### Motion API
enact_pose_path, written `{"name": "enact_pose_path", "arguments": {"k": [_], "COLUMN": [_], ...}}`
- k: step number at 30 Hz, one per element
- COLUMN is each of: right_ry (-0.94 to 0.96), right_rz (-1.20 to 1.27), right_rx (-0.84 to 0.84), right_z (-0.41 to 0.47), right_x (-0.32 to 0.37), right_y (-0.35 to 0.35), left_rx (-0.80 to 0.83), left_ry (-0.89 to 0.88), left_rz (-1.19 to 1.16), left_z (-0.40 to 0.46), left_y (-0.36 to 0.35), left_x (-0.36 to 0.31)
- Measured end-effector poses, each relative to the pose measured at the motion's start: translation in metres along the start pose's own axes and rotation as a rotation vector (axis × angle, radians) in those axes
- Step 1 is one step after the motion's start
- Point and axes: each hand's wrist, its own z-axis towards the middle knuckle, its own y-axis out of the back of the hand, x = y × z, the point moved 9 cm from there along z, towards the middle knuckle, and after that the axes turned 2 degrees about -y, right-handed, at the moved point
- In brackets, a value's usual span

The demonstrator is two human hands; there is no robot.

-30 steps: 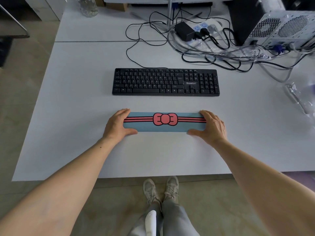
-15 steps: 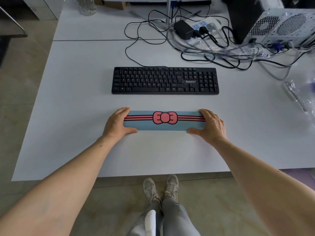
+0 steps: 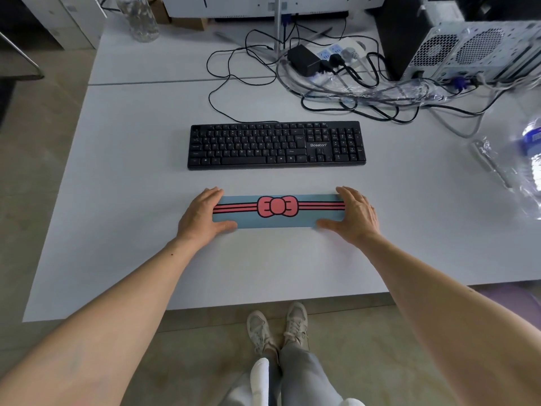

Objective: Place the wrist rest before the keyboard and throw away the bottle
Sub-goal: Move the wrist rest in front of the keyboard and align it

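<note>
A light blue wrist rest [image 3: 278, 221] with a pink bow and pink stripes lies flat on the white table [image 3: 123, 200], parallel to the black keyboard [image 3: 276, 145] and a short gap nearer to me. My left hand [image 3: 199, 215] grips its left end, thumb along the near edge. My right hand [image 3: 355, 215] grips its right end the same way. A clear plastic bottle with a blue label [image 3: 531, 159] lies at the table's right edge, partly cut off. A second clear bottle [image 3: 142, 19] stands at the far left of the back table.
A tangle of cables [image 3: 336, 92] and a power strip [image 3: 330, 54] lie behind the keyboard. A computer case [image 3: 474, 51] stands at the back right, with clear plastic wrapping [image 3: 494, 162] on the right. My feet [image 3: 278, 326] are below the table's near edge.
Both hands and the wrist rest have stayed almost where they were; the rest sits slightly closer to the keyboard. The view has tilted a little.
</note>
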Motion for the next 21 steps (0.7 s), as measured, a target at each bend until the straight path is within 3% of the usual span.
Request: {"name": "enact_pose_path", "arguments": {"k": [21], "right_ry": [-0.042], "right_rz": [0.229], "right_rx": [-0.153], "right_z": [-0.033], "right_x": [-0.002], "right_y": [0.065], "left_rx": [-0.104], "left_ry": [-0.194], "left_rz": [-0.177], "left_z": [0.003], "left_y": [0.014], "left_x": [-0.110]}}
